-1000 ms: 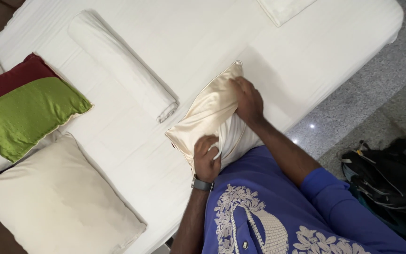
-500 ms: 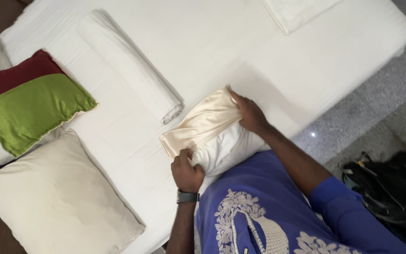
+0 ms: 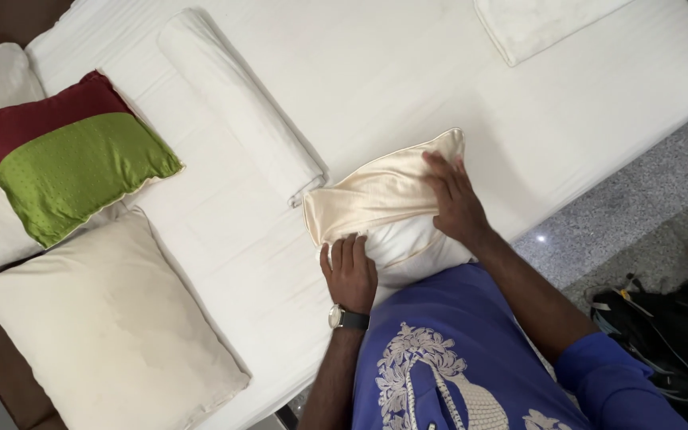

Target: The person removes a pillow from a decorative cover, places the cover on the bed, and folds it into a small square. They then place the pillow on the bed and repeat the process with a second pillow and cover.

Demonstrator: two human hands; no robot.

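Observation:
A small pillow in a cream satin cover [image 3: 376,195] lies on the white bed sheet [image 3: 408,80] near the bed's front edge. White inner pillow [image 3: 408,247] shows at the cover's open lower side. My left hand [image 3: 349,271], with a wristwatch, presses flat on the pillow's lower left edge, fingers together. My right hand [image 3: 454,199] lies flat on the cover's right side, fingers spread over the satin near its upper corner. Neither hand lifts the pillow.
A rolled white towel [image 3: 240,99] lies diagonally just left of the pillow. A green and maroon cushion [image 3: 73,171] and large cream pillows [image 3: 105,318] lie at the left. A folded white cloth [image 3: 535,24] sits at top right. A black bag [image 3: 670,334] rests on the grey floor.
The pillow has been laid flatter on the bed and shifted slightly. My left hand went from gripping the cover's edge to pressing flat. My right hand slid to the cover's right side.

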